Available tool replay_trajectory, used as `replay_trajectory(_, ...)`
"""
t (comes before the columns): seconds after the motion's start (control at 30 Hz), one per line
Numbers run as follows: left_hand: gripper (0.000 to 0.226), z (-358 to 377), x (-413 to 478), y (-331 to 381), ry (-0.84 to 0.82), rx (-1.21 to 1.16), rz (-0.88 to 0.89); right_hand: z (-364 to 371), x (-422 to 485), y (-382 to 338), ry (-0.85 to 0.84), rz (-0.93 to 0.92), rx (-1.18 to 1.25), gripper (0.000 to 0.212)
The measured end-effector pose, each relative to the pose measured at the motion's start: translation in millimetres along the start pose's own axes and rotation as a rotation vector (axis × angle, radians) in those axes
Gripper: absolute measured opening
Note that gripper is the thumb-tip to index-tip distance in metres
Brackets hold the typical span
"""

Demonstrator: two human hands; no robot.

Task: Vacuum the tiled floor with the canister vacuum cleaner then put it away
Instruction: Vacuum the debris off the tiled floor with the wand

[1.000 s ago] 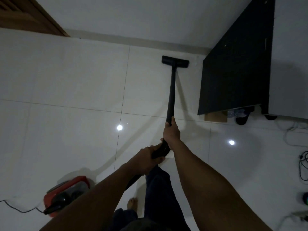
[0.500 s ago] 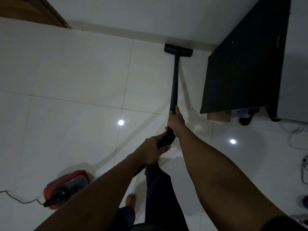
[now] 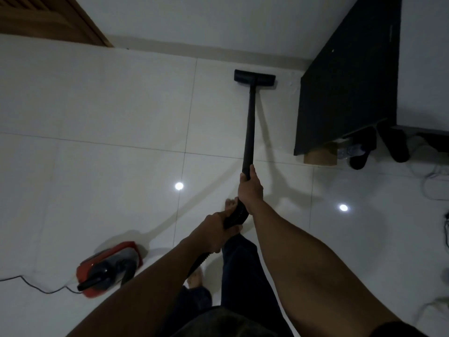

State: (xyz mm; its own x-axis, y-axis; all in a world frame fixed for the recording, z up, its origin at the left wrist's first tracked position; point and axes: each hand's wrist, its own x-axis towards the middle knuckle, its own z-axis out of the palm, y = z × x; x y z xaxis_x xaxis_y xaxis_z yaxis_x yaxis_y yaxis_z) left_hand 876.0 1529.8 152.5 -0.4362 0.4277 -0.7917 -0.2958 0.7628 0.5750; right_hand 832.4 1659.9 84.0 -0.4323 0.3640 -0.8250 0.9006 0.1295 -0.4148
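Vacuum canister (image 3: 109, 268), red and black, sits on the white tiled floor (image 3: 97, 117) at lower left, to the person's left, and its cord (image 3: 36, 287) trails off the left edge. The black wand (image 3: 250, 122) runs forward from the hands to the floor head (image 3: 254, 79). That head lies flat on a tile near the far wall, just left of a black cabinet (image 3: 345, 81) and apart from it.

The right hand (image 3: 250, 188) grips the near end of the wand, fingers wrapped round it and thumb pointing up the tube. The left hand (image 3: 213, 233), closer to the body, holds the ribbed hose (image 3: 237, 215) with fingers curled around it. The hose shows again below that hand, heading down toward the canister side.

A bare foot (image 3: 230, 204) shows just beside the hose, between the two hands. By the cabinet's near edge stand a cardboard box (image 3: 320, 154), a plastic bottle (image 3: 352, 150) and dark slippers (image 3: 393, 144). Cables (image 3: 435, 181) lie on the floor at the right edge. A wooden door (image 3: 48, 18) fills the top left corner, and two bright light spots (image 3: 179, 186) reflect off the tiles.
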Motion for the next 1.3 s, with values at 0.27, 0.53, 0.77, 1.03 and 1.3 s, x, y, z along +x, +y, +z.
replay_trajectory(0.27, 0.054, 64.4, -107.3, -77.9, -0.003, 0.008, 0.101, 41.8, -106.9, 95.3, 0.028, -0.037, 0.035, 0.054)
replay_trajectory(0.53, 0.060, 158.6, -208.3, -168.0, -0.041, 0.068, 0.117, 89.0, -203.5, 227.7, 0.067, -0.046, 0.076, 0.055)
replay_trajectory(0.77, 0.074, 255.7, -257.9, -242.9, -0.073, 0.171, 0.106, 105.4, -262.7, 345.4, 0.041, 0.009, 0.149, 0.058)
replay_trajectory(1.03, 0.044, 344.6, -337.6, -268.3, -0.074, 0.170, 0.149, 118.0, -322.4, 461.2, 0.072, 0.027, 0.148, 0.057)
replay_trajectory(1.3, 0.050, 436.2, -402.6, -303.5, -0.118, 0.223, 0.111, 117.9, -391.7, 567.2, 0.060, 0.072, 0.172, 0.057)
